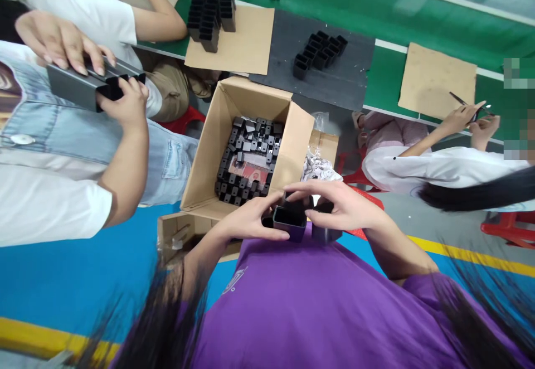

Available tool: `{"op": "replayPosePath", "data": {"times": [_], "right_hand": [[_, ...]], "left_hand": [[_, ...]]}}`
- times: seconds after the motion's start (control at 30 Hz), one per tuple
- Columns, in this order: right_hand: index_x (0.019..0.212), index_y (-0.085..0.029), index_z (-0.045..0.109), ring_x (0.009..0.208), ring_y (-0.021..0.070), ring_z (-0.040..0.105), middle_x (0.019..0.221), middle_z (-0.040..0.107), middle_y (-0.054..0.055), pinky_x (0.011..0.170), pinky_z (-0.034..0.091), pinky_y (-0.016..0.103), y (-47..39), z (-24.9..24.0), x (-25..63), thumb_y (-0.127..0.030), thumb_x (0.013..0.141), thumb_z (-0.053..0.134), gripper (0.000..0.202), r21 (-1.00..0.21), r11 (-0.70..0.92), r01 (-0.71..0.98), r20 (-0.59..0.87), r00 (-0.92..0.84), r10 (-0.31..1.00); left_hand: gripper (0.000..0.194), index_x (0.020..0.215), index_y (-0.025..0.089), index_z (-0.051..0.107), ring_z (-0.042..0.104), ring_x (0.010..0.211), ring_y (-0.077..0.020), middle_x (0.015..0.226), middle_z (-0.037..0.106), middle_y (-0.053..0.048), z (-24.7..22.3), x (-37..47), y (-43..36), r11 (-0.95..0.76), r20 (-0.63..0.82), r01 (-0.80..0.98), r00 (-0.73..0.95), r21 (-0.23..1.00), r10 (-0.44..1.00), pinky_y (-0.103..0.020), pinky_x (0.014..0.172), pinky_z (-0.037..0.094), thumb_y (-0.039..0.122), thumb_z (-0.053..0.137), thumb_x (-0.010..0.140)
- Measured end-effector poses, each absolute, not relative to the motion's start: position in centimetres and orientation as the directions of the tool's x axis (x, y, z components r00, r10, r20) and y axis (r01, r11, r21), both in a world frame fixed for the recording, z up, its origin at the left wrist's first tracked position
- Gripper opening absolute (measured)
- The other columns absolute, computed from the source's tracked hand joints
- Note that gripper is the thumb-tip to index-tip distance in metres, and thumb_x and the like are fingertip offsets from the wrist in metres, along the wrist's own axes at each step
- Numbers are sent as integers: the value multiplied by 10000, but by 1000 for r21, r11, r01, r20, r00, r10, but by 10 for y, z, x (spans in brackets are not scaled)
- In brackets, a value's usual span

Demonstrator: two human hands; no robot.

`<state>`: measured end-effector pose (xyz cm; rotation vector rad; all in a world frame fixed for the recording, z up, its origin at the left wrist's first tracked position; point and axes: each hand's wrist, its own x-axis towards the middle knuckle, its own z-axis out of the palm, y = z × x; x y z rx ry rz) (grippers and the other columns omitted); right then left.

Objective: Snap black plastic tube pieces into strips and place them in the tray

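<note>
Short, dark, hollow tubes are held close against a purple shirt by both hands. The left hand is partly closed, its thumb laid along the near wall of a black tube while its other fingers are mostly hidden. The right hand is curved around the upper part of a second black tube, just beside the first, with thumb and forefinger spread toward the first tube's rim; its remaining fingertips cannot be told. The walls are smooth and faintly glossy, the mouths square with softly rounded corners

Just beyond the hands, an open carton of plain brown cardboard is seen, its right flap folded outward. Small black blocky pieces are gathered inside, mostly along its walls. By its right side, crumpled, printed white paper is bunched

Farther out, a green bench is covered in places by flat sheets. Upright black tubes are clustered toward the left edge of a tan cardboard sheet, and a smaller cluster is stood around the middle of a dark matte sheet. To the left, long black profiles are gripped in both hands by a co-worker in pale denim
</note>
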<state>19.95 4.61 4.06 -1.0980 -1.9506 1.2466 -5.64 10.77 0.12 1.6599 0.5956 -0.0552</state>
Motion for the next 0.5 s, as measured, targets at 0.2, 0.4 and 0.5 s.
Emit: {"op": "replayPosePath", "data": {"times": [0.2,0.4,0.5], "right_hand": [[1179,-263,719,805,138,618,992,697,34,559,489,199,34,29,201,-257,934,673,249,-963,107,248,79,-118,990],[1410,-317,621,768,117,628,1054,725,23,579,525,199,26,22,192,-355,973,672,441,-991,67,116,44,-192,980],[1445,-317,603,772,114,619,1077,710,31,594,537,200,26,23,190,-382,991,643,460,-983,108,150,78,-197,977]], "left_hand": [[632,1240,200,574,723,920,-228,1075,738,-41,11,-54,96,-70,-219,321,773,944,595,-309,803,546,459,827,723],[703,1242,209,566,723,993,-297,1124,738,-96,13,-53,86,-290,-33,406,626,867,779,-393,844,552,550,839,691],[709,1228,216,561,730,988,-307,1128,738,-105,15,-51,84,-305,-16,467,567,830,824,-405,836,556,592,828,690]]}}
